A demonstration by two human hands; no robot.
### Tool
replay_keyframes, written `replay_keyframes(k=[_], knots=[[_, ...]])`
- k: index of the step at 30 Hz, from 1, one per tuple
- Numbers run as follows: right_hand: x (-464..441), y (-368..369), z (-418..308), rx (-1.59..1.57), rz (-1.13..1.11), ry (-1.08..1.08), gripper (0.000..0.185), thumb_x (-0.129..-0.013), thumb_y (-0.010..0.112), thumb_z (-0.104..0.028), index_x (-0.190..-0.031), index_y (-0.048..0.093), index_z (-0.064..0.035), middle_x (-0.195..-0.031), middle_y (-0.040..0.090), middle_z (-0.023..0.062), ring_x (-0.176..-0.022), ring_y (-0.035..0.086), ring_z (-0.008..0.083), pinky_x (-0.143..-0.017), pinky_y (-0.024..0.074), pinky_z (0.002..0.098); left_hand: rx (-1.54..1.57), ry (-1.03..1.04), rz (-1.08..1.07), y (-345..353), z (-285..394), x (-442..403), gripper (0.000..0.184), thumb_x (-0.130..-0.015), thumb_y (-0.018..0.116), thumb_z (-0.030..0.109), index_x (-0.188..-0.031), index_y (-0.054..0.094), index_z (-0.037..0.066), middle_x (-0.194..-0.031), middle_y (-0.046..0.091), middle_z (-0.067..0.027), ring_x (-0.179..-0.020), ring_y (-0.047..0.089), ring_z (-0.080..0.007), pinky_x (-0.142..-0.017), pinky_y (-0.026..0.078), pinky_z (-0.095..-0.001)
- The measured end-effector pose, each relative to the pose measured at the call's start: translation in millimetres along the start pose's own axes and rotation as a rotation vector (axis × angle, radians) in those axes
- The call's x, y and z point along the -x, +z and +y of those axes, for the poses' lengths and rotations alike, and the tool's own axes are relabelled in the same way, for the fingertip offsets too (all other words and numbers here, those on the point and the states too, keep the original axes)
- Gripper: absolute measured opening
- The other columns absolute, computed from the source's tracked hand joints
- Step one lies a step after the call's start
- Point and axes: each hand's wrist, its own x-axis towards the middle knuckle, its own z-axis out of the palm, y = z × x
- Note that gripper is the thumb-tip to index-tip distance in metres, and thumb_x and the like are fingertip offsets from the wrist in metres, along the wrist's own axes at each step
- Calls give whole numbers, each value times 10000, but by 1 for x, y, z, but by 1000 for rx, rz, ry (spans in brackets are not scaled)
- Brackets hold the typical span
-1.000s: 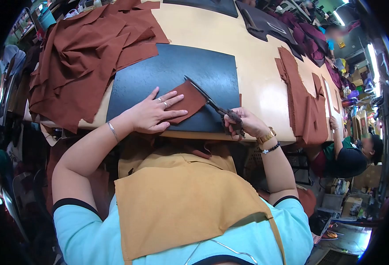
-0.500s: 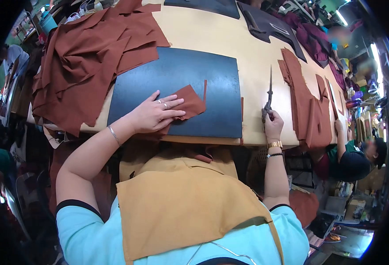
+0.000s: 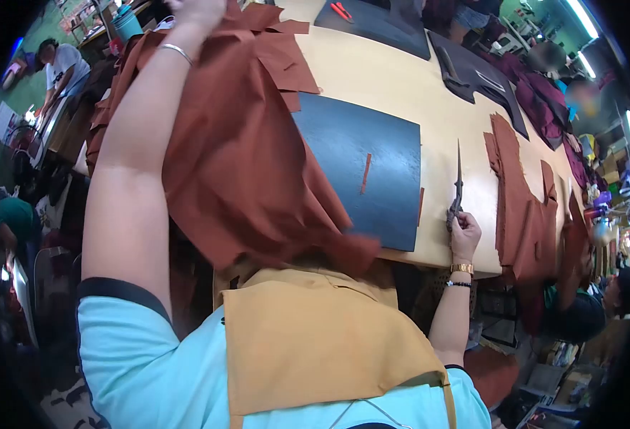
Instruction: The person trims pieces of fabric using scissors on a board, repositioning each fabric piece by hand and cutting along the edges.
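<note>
Broadly, a pale cream table [image 3: 379, 68] underlies everything, and across its left side a large rust-brown sheet of cloth [image 3: 229, 143] spreads, its long axis slanting from the far left down to a blurred corner at the near edge, in front of the body. A flat, dark blue-black rectangular board [image 3: 393, 179] lies partly under that cloth. At the sheet's far end is the left hand [image 3: 199, 13], clearly the nearer one; its fingers blur at the frame's top, so I cannot tell whether they grip. Well apart, beyond the board's right edge, the right hand [image 3: 465, 232] is closed around the handles of dark metal scissors [image 3: 459, 189], blades pointing away from the body. Smallest, a thin rust-brown strip [image 3: 365, 174] lies lengthwise on the board, between cloth and scissors.
</note>
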Motion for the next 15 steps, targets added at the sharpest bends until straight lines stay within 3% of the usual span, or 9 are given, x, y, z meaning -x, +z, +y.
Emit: replay_keyframes(k=[1, 3, 5, 6, 9, 11, 12, 15], knots=[[0, -1, 3, -20, -3, 11, 96, -840, 674, -36, -917, 653, 18, -775, 646, -3, -677, 574, 44, -619, 476, 192, -65, -194, -78, -8, -14, -15, 615, -931, 471, 398, -1467, 304, 146, -1537, 254, -141, -1422, 207, -347, -1083, 115, -677], [1, 0, -5, -64, -11, 37, 92, -846, 671, -35, -917, 650, 19, -780, 645, -1, -681, 572, 45, -618, 474, 191, 78, -209, 30, -33, -25, -12, 677, -913, 501, 450, -1468, 308, 113, -1562, 145, -185, -1454, 91, -329, -1117, 92, -601], [-1, 1, 2, -70, -9, 35, 91, -845, 670, -24, -919, 643, 21, -774, 629, -11, -668, 555, 41, -608, 461, 186, 33, 167, 369, -16, -33, 21, 427, -941, 480, 433, -1295, 519, 197, -1354, 508, -88, -1283, 429, -361, -950, 237, -762], [-1, 0, 3, -70, -11, 34, 88, -845, 669, -20, -918, 642, 21, -770, 623, -15, -665, 550, 39, -606, 457, 184, 17, 188, 202, -37, -7, 59, 539, -911, 501, 506, -1363, 460, 216, -1471, 370, -94, -1387, 261, -388, -989, 202, -755], [0, 2, 1, -68, -3, 28, 90, -838, 670, -9, -920, 640, 14, -759, 601, -32, -648, 525, 32, -596, 439, 176, 105, 278, -366, -69, 55, 182, 641, -883, 509, 539, -1408, 389, 191, -1516, 275, -175, -1413, 198, -405, -1027, 117, -741], [-2, 0, 8, -23, 1, 23, 93, -835, 672, -10, -920, 640, 10, -759, 598, -34, -642, 517, 31, -591, 434, 175, 328, 212, -726, -72, 78, 252, 786, -847, 515, 623, -1450, 335, 152, -1526, 219, -213, -1428, 126, -415, -1044, 113, -721], [-2, 0, 10, -4, 14, 6, 95, -831, 678, -13, -915, 639, 8, -749, 594, -35, -630, 508, 29, -581, 429, 174, 360, 150, -817, -67, 87, 282, 811, -847, 512, 634, -1470, 308, 157, -1528, 221, -202, -1426, 142, -405, -1058, 117, -702], [-3, -1, 6, 11, -8, 12, 89, -831, 673, -13, -909, 637, 10, -737, 590, -35, -627, 507, 30, -577, 428, 176, 395, 148, -738, -65, 89, 289, 809, -840, 514, 645, -1464, 324, 166, -1524, 238, -189, -1415, 199, -379, -1068, 161, -675]])
